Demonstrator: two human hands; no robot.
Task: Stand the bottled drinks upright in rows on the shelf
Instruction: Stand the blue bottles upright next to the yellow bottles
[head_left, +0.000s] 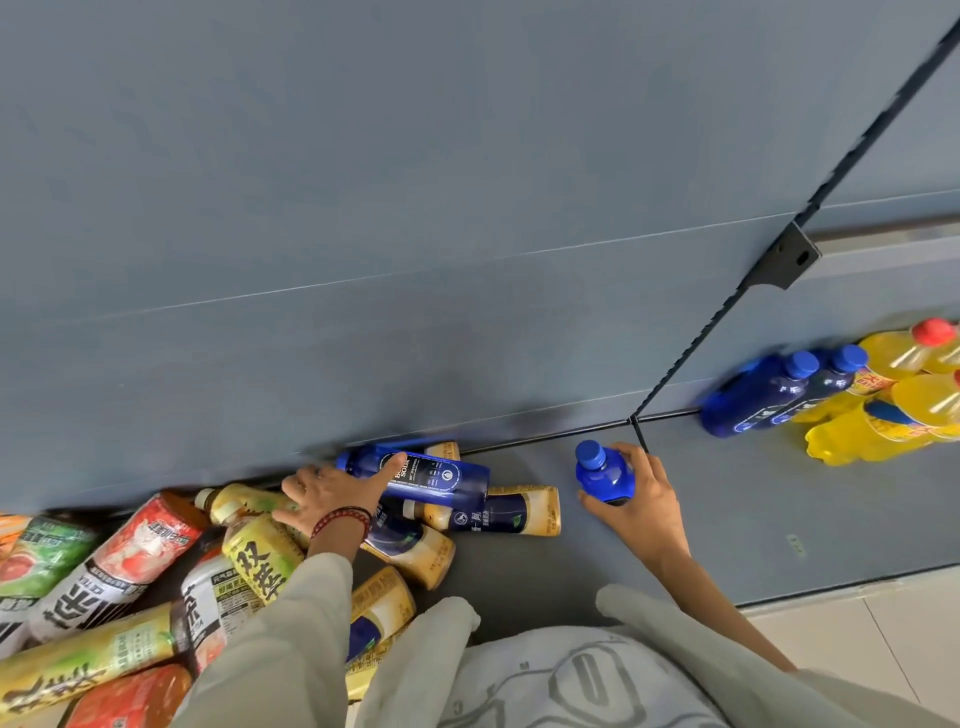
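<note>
1. The light is soft, even and fairly bright; the pale floor tiles (883, 649) at the lower right are the brightest patch.
2. Shadows are faint: a dim band runs along the foot of the back panel (363, 208) and darkens under the heap of lying bottles (130, 582).
3. A blue sheen shows on the panel behind the lying blue bottle (431, 475); small highlights glint on the yellow bottles (893, 415).
4. Focus is best mid-frame: that bottle's label reads clearly, and the upright blue bottle (605, 475) gripped by the right hand (644, 499) is crisp.
5. The yellow bottles and the far-left heap look smeared.
6. Wide-angle distortion tilts the shelf (727, 519), leans its slotted upright (727, 322), and stretches the sleeves (291, 649).
</note>
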